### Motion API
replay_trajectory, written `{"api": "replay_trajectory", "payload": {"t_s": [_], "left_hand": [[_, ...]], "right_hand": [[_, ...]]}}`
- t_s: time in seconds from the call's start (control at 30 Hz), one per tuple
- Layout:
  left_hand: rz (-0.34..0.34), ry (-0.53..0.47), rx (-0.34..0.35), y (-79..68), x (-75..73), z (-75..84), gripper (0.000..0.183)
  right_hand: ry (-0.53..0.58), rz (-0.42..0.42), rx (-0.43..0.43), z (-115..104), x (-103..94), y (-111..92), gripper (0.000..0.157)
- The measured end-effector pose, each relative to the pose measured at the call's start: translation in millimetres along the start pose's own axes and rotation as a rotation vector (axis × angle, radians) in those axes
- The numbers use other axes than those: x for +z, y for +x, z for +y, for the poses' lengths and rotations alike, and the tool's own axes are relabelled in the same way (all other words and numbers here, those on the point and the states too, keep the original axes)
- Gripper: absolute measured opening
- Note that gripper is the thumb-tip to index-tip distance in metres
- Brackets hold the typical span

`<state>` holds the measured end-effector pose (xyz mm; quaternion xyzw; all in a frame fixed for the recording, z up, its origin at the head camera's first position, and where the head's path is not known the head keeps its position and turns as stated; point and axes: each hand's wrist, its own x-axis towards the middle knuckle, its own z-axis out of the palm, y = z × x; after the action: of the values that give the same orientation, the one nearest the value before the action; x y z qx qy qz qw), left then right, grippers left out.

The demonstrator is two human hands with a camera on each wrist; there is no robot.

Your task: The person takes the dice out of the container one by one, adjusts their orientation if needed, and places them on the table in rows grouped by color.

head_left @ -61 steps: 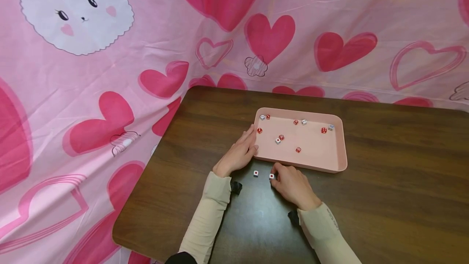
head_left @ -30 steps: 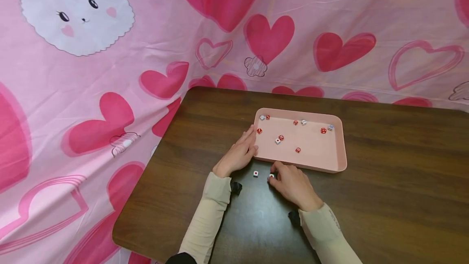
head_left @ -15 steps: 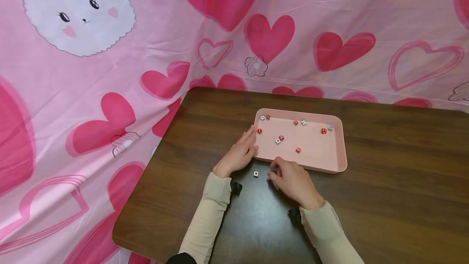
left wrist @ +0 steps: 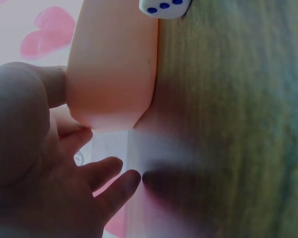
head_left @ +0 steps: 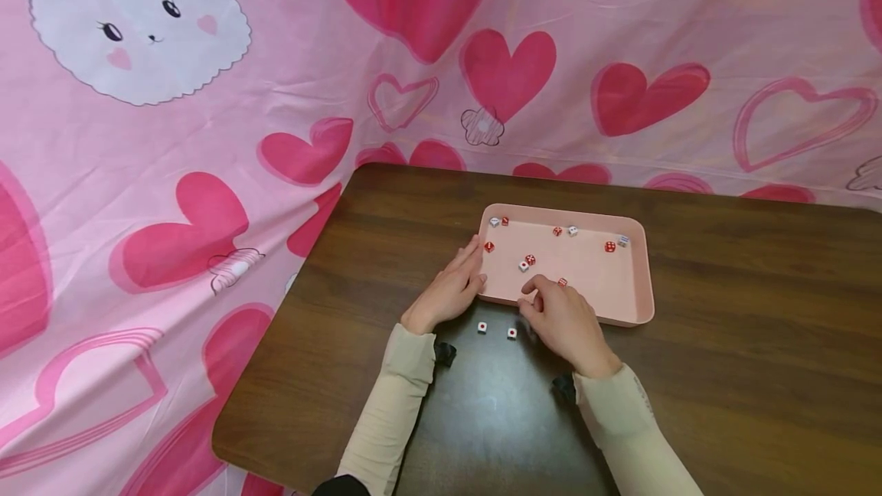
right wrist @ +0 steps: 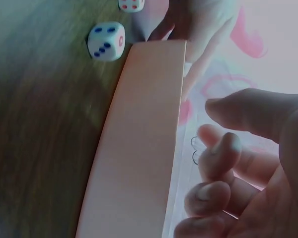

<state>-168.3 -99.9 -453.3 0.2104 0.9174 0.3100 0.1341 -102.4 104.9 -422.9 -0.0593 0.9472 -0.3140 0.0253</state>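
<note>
At mid-frame, left hand (head_left: pixel 444 291): fingers straight against pink tray (head_left: pixel 606 282), likely steadying.
Right hand (head_left: pixel 568 324): fingers loosely bent, empty.
Lower-centre white dice (head_left: pixel 512 334): red-pip-up, seemingly matched.

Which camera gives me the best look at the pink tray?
The head view: it shows the pink tray from above, with most of its floor and rim. The left wrist view has mainly outer wall by one corner; the right wrist view, mostly one outer side, cut off below.
</note>
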Motion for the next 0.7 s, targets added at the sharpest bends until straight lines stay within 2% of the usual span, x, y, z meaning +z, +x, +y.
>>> {"api": "replay_trajectory", "payload": {"t_s": [0.3, 0.7], "left_hand": [[0.015, 0.001, 0.028, -1.2, -0.9, 0.6, 0.062], [0.000, -0.007, 0.006, -1.9, -1.5, 0.3, 0.062]], "right_hand": [[0.012, 0.054, 0.034, 7, -2.3, 12, 0.020], [0.021, 0.017, 0.094, 13, -1.5, 30, 0.028]]}}
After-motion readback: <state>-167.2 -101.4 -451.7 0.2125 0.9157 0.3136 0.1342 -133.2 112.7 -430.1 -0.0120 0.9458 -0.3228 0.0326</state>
